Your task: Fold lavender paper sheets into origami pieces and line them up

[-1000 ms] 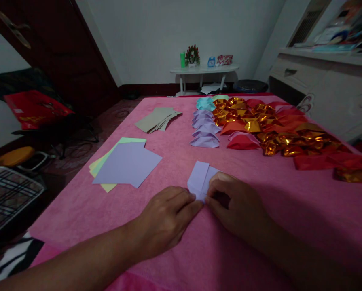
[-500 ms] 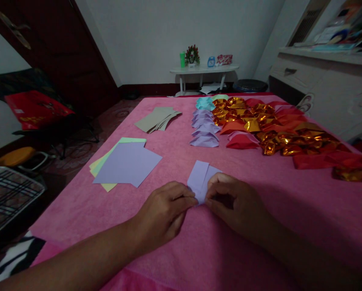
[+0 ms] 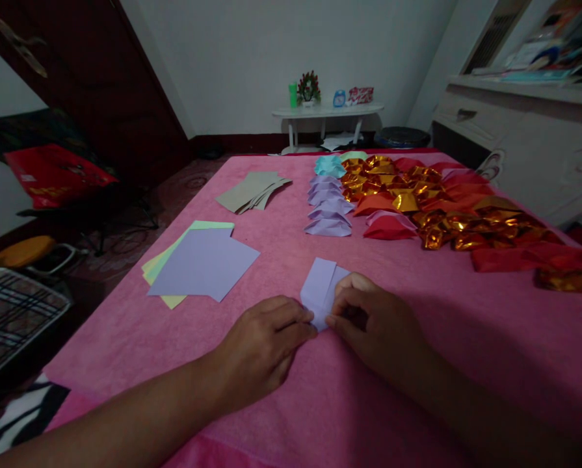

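Observation:
A partly folded lilac paper (image 3: 320,289) lies on the pink cloth near the table's front edge. My left hand (image 3: 264,348) pinches its near left corner with curled fingers. My right hand (image 3: 373,325) covers the paper's right side, fingertips pinched on the near edge beside the left hand's. The paper's lower right part is hidden under my right hand.
A stack of flat lilac, green and yellow sheets (image 3: 200,263) lies to the left. Grey sheets (image 3: 251,190) sit further back. A row of folded lilac pieces (image 3: 328,205) and a heap of gold and red folded pieces (image 3: 447,208) fill the back right. The pink table (image 3: 466,338) drops off at left.
Both hands have shifted slightly along the paper's near edge, pinching closer together. The paper stays in the same spot.

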A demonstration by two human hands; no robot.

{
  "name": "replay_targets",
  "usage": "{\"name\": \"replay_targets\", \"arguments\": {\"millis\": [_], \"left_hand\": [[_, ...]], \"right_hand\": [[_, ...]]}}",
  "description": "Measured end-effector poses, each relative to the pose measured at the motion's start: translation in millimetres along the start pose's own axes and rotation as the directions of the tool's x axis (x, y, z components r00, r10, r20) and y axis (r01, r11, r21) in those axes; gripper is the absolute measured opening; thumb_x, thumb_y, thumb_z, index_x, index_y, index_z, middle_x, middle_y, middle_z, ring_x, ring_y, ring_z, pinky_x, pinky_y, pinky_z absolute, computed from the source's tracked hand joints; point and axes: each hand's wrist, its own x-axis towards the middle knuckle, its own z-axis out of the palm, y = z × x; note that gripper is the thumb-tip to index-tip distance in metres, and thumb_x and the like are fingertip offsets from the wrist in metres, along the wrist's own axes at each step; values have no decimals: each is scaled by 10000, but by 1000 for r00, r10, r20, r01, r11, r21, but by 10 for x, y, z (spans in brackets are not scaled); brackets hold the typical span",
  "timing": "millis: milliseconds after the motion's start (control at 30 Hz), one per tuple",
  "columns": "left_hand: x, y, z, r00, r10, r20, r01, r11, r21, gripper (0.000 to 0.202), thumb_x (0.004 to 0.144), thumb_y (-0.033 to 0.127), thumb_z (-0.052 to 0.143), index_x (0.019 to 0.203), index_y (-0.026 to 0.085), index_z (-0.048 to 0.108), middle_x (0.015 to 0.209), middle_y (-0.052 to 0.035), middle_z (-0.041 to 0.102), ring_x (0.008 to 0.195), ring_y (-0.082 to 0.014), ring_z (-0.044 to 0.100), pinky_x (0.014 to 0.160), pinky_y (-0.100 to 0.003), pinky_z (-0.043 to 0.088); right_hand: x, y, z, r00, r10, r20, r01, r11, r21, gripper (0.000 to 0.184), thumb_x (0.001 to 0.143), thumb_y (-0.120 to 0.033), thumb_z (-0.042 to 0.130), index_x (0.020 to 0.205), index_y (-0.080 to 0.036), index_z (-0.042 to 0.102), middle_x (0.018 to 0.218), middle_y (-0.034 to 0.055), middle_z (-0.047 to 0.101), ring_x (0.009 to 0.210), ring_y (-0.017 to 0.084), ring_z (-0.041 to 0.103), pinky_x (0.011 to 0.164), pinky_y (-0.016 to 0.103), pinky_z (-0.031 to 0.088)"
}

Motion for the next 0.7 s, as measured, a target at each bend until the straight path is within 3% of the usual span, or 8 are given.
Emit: {"name": "replay_targets", "arguments": {"millis": [200, 500, 700], "left_hand": [[-2, 20, -19, 999, 25, 45, -27, 999, 42, 323, 833, 60, 470, 1129, 137, 576, 995, -95, 642, 930, -197, 581, 824, -349, 504], [3, 46, 17, 996, 64, 64, -74, 983, 168, 254, 871, 107, 470, 1086, 128, 603, 1009, -101, 634, 943, -220, 572, 813, -372, 502], [8, 85, 18, 998, 3, 69, -11, 993, 114, 251, 855, 123, 481, 1069, 135, 614, 987, -91, 633, 914, -209, 564, 806, -370, 486]], "right_hand": [[-4, -13, 21, 1000, 8, -21, -10, 997, -81, 93, 700, -186, 634, 633, -211, 573, 743, -28, 559, 638, 117, 507, 535, 246, 313], [48, -21, 9, 999, 9, -34, -11, 998, -62, 102, 699, -187, 639, 640, -211, 560, 758, -30, 541, 614, 108, 509, 544, 246, 336], [112, 52, 13, 988, -23, -155, 3, 992, -125, 132, 678, -178, 645, 755, -227, 551, 805, -28, 548, 601, 118, 502, 541, 256, 364]]}}
